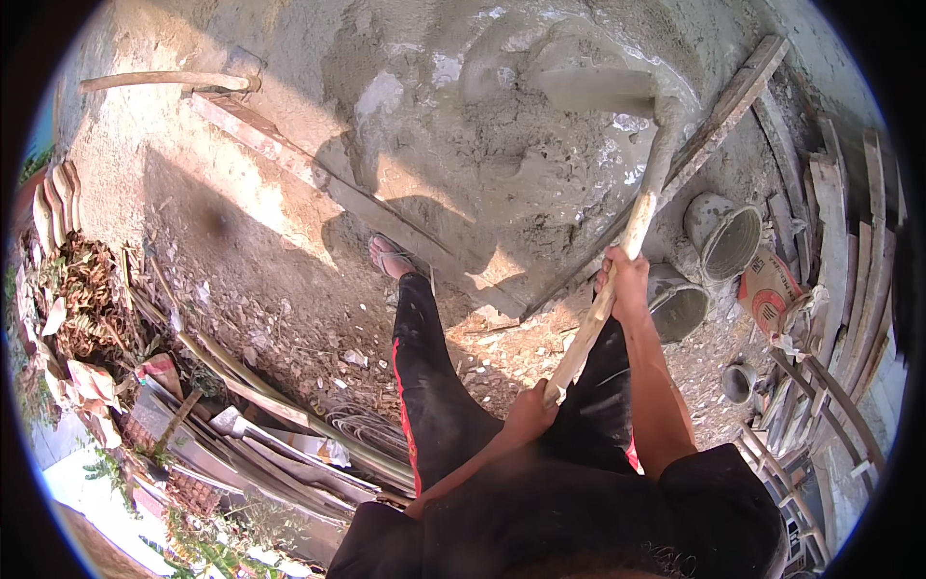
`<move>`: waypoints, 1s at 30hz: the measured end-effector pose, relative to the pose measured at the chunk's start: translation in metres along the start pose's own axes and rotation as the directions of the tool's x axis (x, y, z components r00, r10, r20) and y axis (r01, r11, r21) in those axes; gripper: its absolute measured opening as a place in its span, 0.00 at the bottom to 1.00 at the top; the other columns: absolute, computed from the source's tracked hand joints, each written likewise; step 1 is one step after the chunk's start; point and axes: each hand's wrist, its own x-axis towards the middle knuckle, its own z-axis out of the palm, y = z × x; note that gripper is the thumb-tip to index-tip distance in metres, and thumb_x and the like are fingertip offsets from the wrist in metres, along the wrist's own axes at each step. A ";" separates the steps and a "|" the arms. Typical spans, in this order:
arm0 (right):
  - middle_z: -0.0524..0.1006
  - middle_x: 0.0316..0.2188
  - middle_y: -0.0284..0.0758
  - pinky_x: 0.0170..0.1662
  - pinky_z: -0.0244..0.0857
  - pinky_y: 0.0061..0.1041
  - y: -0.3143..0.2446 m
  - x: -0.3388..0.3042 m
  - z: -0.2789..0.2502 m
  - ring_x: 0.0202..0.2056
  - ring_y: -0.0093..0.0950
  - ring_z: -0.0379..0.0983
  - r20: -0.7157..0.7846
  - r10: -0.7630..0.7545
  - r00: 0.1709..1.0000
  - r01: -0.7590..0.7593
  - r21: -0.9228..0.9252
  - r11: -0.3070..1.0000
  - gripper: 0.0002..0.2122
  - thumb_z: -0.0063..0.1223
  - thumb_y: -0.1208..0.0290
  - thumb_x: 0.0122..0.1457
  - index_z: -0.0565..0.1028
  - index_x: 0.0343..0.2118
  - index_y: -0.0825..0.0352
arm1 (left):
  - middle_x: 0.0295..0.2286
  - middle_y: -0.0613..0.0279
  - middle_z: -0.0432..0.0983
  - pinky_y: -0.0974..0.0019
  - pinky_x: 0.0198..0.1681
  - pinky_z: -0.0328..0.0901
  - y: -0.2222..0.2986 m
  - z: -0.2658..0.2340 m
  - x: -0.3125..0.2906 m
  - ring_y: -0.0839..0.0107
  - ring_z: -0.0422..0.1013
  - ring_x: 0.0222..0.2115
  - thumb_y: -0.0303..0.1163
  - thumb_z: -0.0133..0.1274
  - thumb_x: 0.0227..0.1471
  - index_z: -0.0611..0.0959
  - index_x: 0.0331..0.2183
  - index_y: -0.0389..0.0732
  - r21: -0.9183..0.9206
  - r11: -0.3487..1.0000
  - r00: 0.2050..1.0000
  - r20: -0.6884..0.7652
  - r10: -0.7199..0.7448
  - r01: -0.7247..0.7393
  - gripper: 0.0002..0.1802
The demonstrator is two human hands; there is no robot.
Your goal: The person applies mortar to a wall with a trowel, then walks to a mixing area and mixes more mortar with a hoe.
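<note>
Both of my hands are wrapped round the wooden handle of a hoe (pixel 640 214). My left hand (pixel 531 415) closes on the butt end, close to my body. Farther up the handle, my right hand (pixel 625 280) grips it near its middle. The handle slants away to the upper right. At its far end the mud-coated hoe blade (pixel 596 92) lies at the surface of wet grey mortar (pixel 492 145); whether its edge is sunk in cannot be seen. Wooden boards border the mortar on the right (pixel 725 114) and on the left (pixel 371 207).
Two mortar-stained buckets (pixel 721 237) lie right of my legs, beside a torn paper sack (pixel 769 289) and stacked planks (pixel 830 261). A second wooden handle (pixel 159 79) lies far left. Bamboo poles (pixel 256 394) and a coiled hose (pixel 367 429) lie at near left. My sandalled foot (pixel 391 259) stands by the left board.
</note>
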 end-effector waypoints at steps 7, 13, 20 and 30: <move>0.67 0.17 0.34 0.18 0.64 0.28 -0.154 0.225 0.069 0.16 0.26 0.64 -0.036 -0.145 0.989 0.148 0.107 0.983 0.09 0.52 0.74 0.56 0.65 0.33 0.74 | 0.30 0.40 0.77 0.50 0.38 0.70 0.169 -0.160 0.141 0.44 0.75 0.36 0.32 0.57 0.46 0.73 0.40 0.32 0.330 0.880 0.846 -0.299 0.441 -0.342 0.19; 0.67 0.17 0.35 0.16 0.65 0.30 0.034 0.151 0.120 0.15 0.27 0.65 -0.120 0.138 0.983 -0.149 -0.082 0.985 0.11 0.55 0.70 0.56 0.69 0.34 0.73 | 0.28 0.36 0.77 0.45 0.40 0.69 0.031 -0.128 0.064 0.40 0.75 0.33 0.31 0.54 0.45 0.73 0.41 0.31 0.250 0.963 0.948 -0.269 0.167 -0.099 0.20; 0.68 0.19 0.35 0.16 0.64 0.32 0.100 -0.047 0.090 0.14 0.29 0.67 0.059 0.229 0.972 -0.234 0.095 0.968 0.09 0.58 0.74 0.52 0.67 0.31 0.67 | 0.28 0.34 0.76 0.43 0.37 0.66 -0.041 -0.129 -0.112 0.36 0.72 0.34 0.33 0.55 0.47 0.73 0.38 0.35 0.126 0.986 0.990 -0.102 -0.093 0.105 0.17; 0.67 0.17 0.35 0.14 0.62 0.33 0.058 0.091 0.054 0.12 0.28 0.65 -0.075 0.218 0.973 -0.227 -0.140 0.964 0.08 0.58 0.79 0.48 0.68 0.25 0.72 | 0.18 0.60 0.73 0.68 0.17 0.61 0.060 -0.101 -0.027 0.73 0.70 0.15 0.28 0.54 0.45 0.75 0.28 0.34 -0.408 0.886 0.947 0.306 -0.093 0.219 0.08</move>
